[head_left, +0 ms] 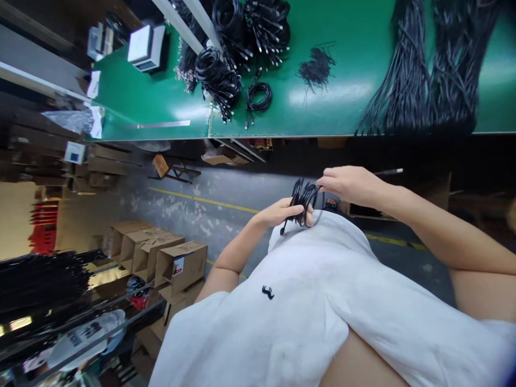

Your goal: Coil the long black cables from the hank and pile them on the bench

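Two bare hands are at work in front of the green table (342,115), just off its near edge and lower than its top. The left hand (276,213) is closed around a coil of black cable (300,200), thumb across the loops and fingers behind. The coil is therefore clear of the table, held before the person's white shirt (282,301). The right hand (350,183) is narrowed, its fingertips pinching a strand of cable at the coil's side nearer the table. A metal-tipped plug (397,171) projects past the right wrist, below the table's near edge; whether it belongs to the held coil cannot be told.

On the table, left of its middle, lie several coiled cable bundles (220,80), heaped and touching. Just beside them, towards the table's near edge, rests one separate small coil (260,98). About the table's middle is a loose pile of short black ties (316,69). Long uncoiled cables (431,80) lie on the table's right part and reach its near edge. A white box (145,48) stands towards the table's left end; a metal strip (161,124) lies along the near edge there. Before the table, on the floor, are a stool (169,167) and, farther off, open cartons (181,263).
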Action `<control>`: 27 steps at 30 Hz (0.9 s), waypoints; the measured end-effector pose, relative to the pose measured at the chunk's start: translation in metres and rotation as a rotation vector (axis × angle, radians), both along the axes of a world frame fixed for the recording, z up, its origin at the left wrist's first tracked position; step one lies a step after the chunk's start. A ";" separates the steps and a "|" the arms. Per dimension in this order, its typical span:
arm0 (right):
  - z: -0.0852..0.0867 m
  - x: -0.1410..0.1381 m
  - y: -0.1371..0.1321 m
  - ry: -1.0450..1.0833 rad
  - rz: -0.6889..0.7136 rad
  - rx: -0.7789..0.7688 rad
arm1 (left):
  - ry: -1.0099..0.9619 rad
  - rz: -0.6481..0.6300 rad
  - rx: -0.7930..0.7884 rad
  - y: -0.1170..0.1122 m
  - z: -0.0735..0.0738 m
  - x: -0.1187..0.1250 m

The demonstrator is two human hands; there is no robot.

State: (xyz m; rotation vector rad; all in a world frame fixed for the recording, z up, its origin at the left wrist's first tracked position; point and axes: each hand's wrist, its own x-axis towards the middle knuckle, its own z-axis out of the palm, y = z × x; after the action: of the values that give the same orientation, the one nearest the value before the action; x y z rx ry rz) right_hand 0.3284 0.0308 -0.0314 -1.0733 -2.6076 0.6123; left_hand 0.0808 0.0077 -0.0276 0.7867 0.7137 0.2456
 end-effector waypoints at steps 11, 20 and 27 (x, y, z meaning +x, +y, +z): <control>0.019 -0.037 0.002 0.328 0.231 -0.338 | -0.166 -0.152 -0.306 -0.015 0.012 -0.021; 0.038 -0.082 0.014 0.065 0.161 -0.173 | -0.119 -0.026 -0.191 0.001 0.021 -0.042; 0.011 -0.089 0.024 0.249 0.027 -0.602 | 0.004 0.178 0.131 0.009 0.016 -0.078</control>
State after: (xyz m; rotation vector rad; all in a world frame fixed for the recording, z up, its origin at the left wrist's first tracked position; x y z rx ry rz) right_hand 0.2393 0.0545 -0.0199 -1.0225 -2.2698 1.4947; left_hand 0.0031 0.0168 -0.0115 0.8490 0.7779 0.4551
